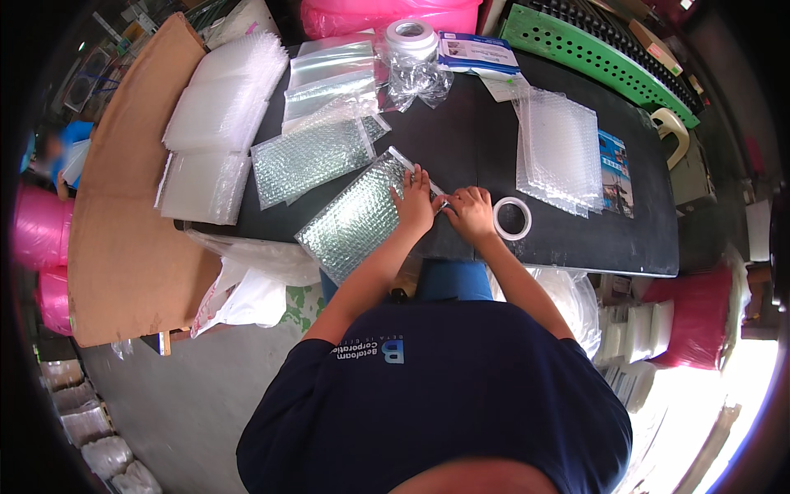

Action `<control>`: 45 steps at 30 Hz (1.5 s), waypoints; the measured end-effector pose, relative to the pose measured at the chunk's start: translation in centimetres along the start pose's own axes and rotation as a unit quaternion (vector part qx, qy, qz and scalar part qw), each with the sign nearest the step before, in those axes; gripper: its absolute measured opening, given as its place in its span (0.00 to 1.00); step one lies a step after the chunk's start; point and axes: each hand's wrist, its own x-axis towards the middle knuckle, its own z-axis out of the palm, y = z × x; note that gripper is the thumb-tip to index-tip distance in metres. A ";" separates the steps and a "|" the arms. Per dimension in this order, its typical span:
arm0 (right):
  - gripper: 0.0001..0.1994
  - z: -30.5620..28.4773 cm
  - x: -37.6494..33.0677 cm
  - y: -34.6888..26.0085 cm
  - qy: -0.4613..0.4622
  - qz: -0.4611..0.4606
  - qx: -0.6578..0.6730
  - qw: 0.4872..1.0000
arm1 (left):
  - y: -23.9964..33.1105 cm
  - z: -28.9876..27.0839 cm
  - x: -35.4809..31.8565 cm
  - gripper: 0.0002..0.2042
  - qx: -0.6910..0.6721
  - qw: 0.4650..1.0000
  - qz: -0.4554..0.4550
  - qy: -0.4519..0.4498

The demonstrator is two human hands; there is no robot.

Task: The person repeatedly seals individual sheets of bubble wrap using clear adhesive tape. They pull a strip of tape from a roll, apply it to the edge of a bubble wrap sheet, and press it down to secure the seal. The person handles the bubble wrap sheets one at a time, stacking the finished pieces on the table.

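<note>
A silvery bubble-wrap pouch [354,216] lies slanted on the black table in front of me, its lower end reaching past the near edge. My left hand [416,204] rests on its right side, fingers stretched over the bubbles. Close beside it, my right hand [471,214] is closed at the pouch's right corner, fingertips pinched near a small pale bit; what they hold is too small to make out. A white tape roll [513,218] lies flat just right of my right hand. More silvery bubble pouches [309,160] overlap to the left.
Stacks of clear bubble bags [222,99] stand at the left on the black table [576,247], beside a curved brown board [136,181]. Farther back are another tape roll [411,37] and a blue-and-white packet [477,53]. Bubble sheets [559,152] lie right, below a green perforated rail [592,62].
</note>
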 end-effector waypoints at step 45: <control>0.23 1.6 2.3 3.4 -0.097 0.265 0.592 0.755 | -10.7 -19.2 4.7 0.31 0.076 0.995 0.001 0.062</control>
